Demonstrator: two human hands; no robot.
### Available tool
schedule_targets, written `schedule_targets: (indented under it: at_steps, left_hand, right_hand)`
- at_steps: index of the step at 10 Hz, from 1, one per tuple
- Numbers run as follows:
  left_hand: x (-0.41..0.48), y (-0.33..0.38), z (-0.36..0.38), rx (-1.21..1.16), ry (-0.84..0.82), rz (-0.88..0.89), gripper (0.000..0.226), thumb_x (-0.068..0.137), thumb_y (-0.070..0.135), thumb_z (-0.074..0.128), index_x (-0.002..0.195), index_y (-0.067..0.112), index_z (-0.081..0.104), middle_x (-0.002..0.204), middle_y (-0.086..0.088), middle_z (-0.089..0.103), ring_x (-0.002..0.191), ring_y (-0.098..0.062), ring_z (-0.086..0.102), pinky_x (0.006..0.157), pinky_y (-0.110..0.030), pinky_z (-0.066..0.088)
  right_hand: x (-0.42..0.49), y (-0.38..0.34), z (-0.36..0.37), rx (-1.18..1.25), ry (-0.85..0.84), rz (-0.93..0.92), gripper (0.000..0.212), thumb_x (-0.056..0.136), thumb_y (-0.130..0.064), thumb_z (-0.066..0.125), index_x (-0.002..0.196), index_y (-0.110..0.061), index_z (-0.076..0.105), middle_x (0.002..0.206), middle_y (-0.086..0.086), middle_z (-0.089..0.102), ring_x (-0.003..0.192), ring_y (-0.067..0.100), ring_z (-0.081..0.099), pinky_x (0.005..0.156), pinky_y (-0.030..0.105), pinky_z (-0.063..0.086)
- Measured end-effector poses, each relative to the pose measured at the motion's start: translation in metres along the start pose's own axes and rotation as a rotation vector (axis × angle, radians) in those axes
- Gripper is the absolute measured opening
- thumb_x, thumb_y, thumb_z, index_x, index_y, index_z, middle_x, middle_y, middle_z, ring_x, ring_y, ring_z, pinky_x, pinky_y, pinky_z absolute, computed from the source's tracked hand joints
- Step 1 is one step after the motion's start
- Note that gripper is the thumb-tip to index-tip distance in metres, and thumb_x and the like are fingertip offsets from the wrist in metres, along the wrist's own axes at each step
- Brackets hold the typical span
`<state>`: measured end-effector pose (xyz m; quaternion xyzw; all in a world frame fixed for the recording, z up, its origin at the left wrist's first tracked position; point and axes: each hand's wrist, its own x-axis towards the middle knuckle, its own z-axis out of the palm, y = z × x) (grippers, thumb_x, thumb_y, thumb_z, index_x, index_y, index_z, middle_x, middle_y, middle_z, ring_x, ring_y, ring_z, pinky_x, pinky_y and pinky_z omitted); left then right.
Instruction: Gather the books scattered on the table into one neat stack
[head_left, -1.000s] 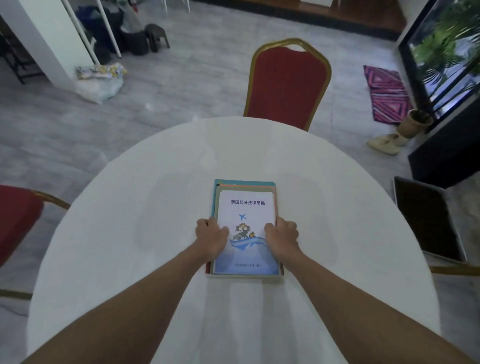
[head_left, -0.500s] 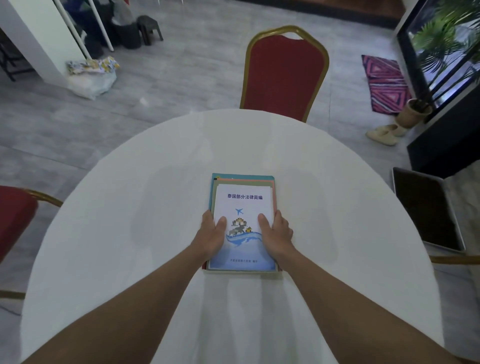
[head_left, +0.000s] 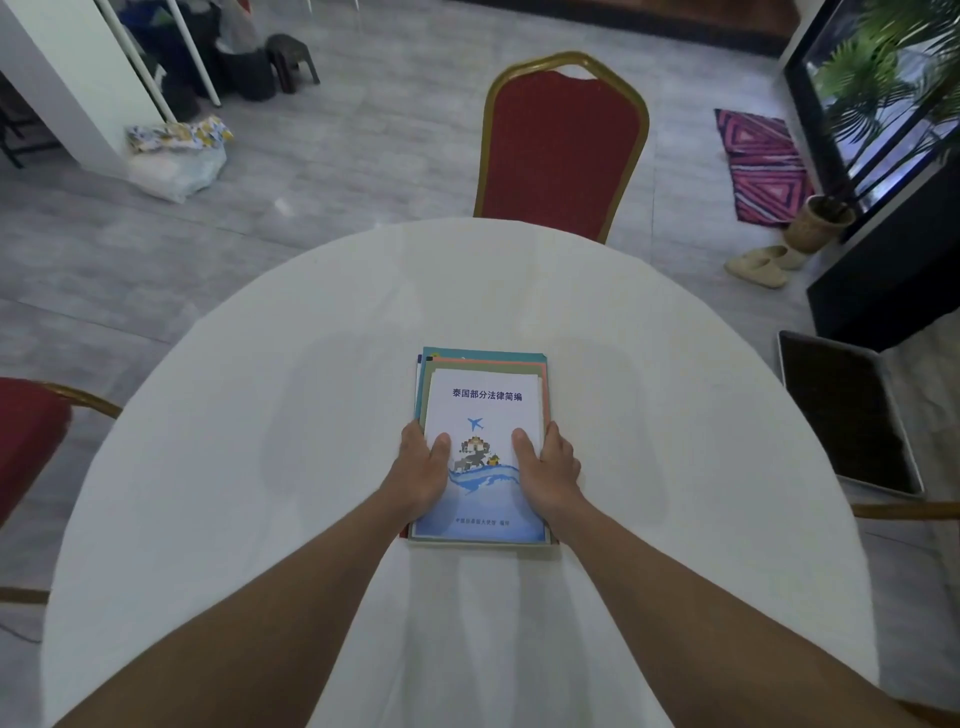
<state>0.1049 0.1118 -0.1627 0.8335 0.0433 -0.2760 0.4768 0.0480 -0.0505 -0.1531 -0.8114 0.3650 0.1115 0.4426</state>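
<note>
Fingers (head_left: 415, 441) of the left hand (head_left: 423, 467) and right hand (head_left: 550, 467), curled a second ago, now lie straight, pressing the flat stack of booklets with a white-and-blue top cover (head_left: 483, 400) between them on the round white counter (head_left: 260, 415). Squaring it up seems nearly done.

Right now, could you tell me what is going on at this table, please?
A person is handling a small stack of books on the round white-clothed table. The left hand and right hand flank the stack, thumbs resting on the white-and-blue top booklet, fingers along its side edges. The stack lies flat, apparently being squared up.
</note>
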Motion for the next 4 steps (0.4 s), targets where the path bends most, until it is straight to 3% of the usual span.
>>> schedule_targets:
  at_steps: [2,3,4]
  left_hand:
    - [0.009,0.005,-0.005,0.087,-0.031,-0.025,0.046,0.1,0.035,0.037,0.137,0.008,0.031,0.141,-0.012,0.044,0.125,-0.029,0.049,0.109,-0.047,0.042]
    - [0.003,0.023,-0.015,0.265,0.035,0.055,0.053,0.097,0.037,0.038,0.14,0.007,0.031,0.142,-0.015,0.043,0.128,-0.032,0.045,0.109,-0.049,0.039]
    - [-0.007,0.052,-0.028,0.422,0.068,0.197,0.059,0.099,0.037,0.037,0.147,0.003,0.027,0.15,-0.018,0.036,0.138,-0.034,0.036,0.114,-0.048,0.032]
  right_hand:
    - [-0.001,-0.008,-0.016,0.004,-0.085,-0.007,0.081,0.097,-0.062,0.037,0.158,-0.012,0.019,0.164,0.011,0.025,0.148,0.033,0.027,0.119,0.051,0.025]
    - [-0.008,-0.023,-0.034,0.014,-0.064,-0.037,0.081,0.098,-0.061,0.037,0.16,-0.012,0.016,0.166,0.009,0.02,0.151,0.03,0.023,0.122,0.049,0.021]
    - [-0.025,-0.045,-0.059,0.013,-0.026,-0.128,0.069,0.102,-0.052,0.039,0.157,-0.013,0.025,0.164,0.011,0.027,0.151,0.029,0.024,0.121,0.041,0.021]
